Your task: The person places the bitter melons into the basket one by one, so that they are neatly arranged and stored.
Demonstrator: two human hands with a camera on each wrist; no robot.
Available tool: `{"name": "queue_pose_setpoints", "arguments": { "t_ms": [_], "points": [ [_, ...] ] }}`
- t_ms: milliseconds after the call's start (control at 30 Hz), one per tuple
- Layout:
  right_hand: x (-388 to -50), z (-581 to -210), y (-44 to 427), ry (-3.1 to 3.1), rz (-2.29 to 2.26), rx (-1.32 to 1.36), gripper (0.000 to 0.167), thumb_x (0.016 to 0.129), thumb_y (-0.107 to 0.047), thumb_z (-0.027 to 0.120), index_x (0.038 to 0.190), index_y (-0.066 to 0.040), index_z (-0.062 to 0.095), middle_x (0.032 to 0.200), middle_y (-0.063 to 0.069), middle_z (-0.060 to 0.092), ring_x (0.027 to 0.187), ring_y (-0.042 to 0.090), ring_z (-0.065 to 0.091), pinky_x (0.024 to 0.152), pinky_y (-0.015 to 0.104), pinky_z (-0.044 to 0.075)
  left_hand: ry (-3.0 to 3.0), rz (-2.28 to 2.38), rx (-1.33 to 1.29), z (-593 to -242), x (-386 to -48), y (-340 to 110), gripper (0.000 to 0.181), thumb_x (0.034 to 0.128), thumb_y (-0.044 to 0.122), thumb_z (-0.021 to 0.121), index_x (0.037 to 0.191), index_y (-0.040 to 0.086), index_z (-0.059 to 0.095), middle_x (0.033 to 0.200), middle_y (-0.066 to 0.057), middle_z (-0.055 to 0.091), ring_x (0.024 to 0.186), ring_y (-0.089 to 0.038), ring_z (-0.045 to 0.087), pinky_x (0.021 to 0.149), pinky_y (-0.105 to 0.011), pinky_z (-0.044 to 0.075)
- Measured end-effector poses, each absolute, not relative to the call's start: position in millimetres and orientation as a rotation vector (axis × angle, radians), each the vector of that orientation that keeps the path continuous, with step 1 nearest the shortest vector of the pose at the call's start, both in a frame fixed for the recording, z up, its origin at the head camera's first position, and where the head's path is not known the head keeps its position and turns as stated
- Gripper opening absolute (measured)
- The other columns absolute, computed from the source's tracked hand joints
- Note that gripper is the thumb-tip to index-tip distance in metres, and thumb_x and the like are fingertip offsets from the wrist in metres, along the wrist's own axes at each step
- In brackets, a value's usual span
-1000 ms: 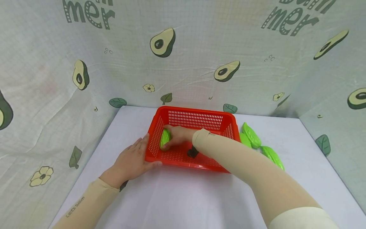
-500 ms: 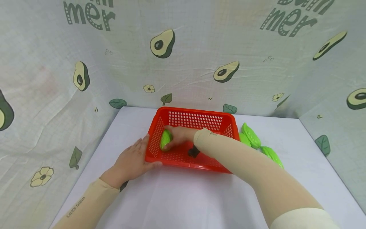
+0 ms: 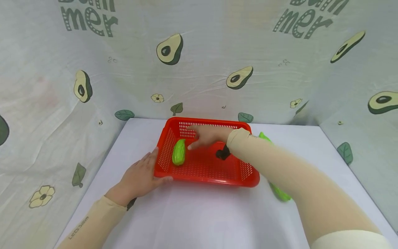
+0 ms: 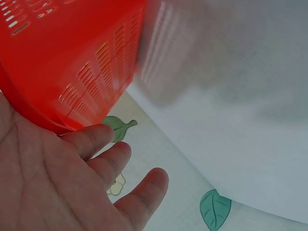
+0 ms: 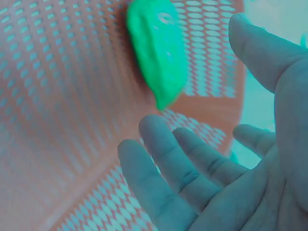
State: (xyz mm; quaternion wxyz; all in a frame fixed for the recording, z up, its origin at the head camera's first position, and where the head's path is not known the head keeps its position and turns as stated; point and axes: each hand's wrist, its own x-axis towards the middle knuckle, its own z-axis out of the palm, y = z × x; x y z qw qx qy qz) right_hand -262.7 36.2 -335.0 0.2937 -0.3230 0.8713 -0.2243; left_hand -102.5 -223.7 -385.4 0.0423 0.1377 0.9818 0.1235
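A glossy green vegetable (image 3: 178, 153) lies inside a red basket (image 3: 206, 180), close to its left end, with its long axis running from front to back and its narrow tip at the far end. Whether it touches the basket's left wall cannot be told. The right hand (image 3: 206, 135) is over the basket just to the right of the vegetable, its grip loose and holding nothing; the index finger points left and the thumb is bent below it, near the vegetable but apart from it. The right wrist view, cast in blue-green, shows the same fingers spread clear of the vegetable. The left hand (image 3: 136, 179) rests on the basket's near left corner, fingers extended along the left rim and thumb along the front edge; its grip is flat against the basket rather than closed around anything.

A dark device (image 3: 223, 153) sits under the right wrist, over the basket. Past the basket's right end, a second green vegetable (image 3: 264, 136) shows beyond the right sleeve (image 3: 280, 162), and a third green vegetable (image 3: 280, 193) shows on the near side; the sleeve covers part of each. The left sleeve (image 3: 93, 221) is tan with dark lettering. Everything stands on a white counter (image 3: 199, 214), backed by a pale cloth (image 3: 205, 52) printed with avocados, leaves and flowers.
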Motion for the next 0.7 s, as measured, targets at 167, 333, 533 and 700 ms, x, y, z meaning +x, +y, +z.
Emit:
{"name": "queue_pose_setpoints", "arguments": {
  "t_ms": [167, 333, 533, 700],
  "points": [
    [-264.4, -295.3, 79.7, 2.335, -0.707, -0.770, 0.091, 0.090, -0.040, 0.075, 0.160, -0.022, 0.020, 0.140, 0.017, 0.051, 0.107, 0.026, 0.063, 0.086, 0.040, 0.056, 3.007, 0.380, 0.429, -386.5, -103.6, -224.2, 0.124, 0.0791, 0.086, 0.046, 0.156, -0.007, 0.015, 0.156, -0.025, 0.031, 0.140, -0.046, 0.033, 0.105, -0.057, 0.040],
    [-268.4, -269.1, 136.7, 2.421, -0.780, -0.720, 0.087, 0.091, -0.037, 0.074, 0.159, -0.022, 0.022, 0.139, 0.014, 0.053, 0.112, 0.027, 0.062, 0.089, 0.042, 0.054, 3.019, 0.389, 0.446, -385.0, -102.8, -225.5, 0.124, 0.0795, 0.086, 0.046, 0.155, -0.008, 0.017, 0.155, -0.026, 0.032, 0.139, -0.047, 0.035, 0.104, -0.057, 0.041],
    [-265.1, -263.2, 208.9, 2.462, -0.876, -0.588, 0.085, 0.094, -0.034, 0.072, 0.159, -0.018, 0.020, 0.142, 0.022, 0.049, 0.114, 0.036, 0.062, 0.088, 0.051, 0.055, 3.019, 0.390, 0.457, -383.7, -102.1, -225.3, 0.123, 0.0802, 0.085, 0.046, 0.154, -0.009, 0.017, 0.154, -0.027, 0.034, 0.138, -0.047, 0.035, 0.103, -0.058, 0.041],
    [-257.8, -275.3, 255.3, 2.500, -0.859, -0.477, 0.084, 0.095, -0.035, 0.070, 0.159, -0.015, 0.019, 0.143, 0.026, 0.047, 0.115, 0.039, 0.060, 0.086, 0.050, 0.056, 3.021, 0.378, 0.455, -384.8, -103.2, -225.2, 0.124, 0.0791, 0.087, 0.043, 0.155, -0.008, 0.016, 0.155, -0.026, 0.033, 0.139, -0.047, 0.035, 0.104, -0.057, 0.041]
  ]
}}
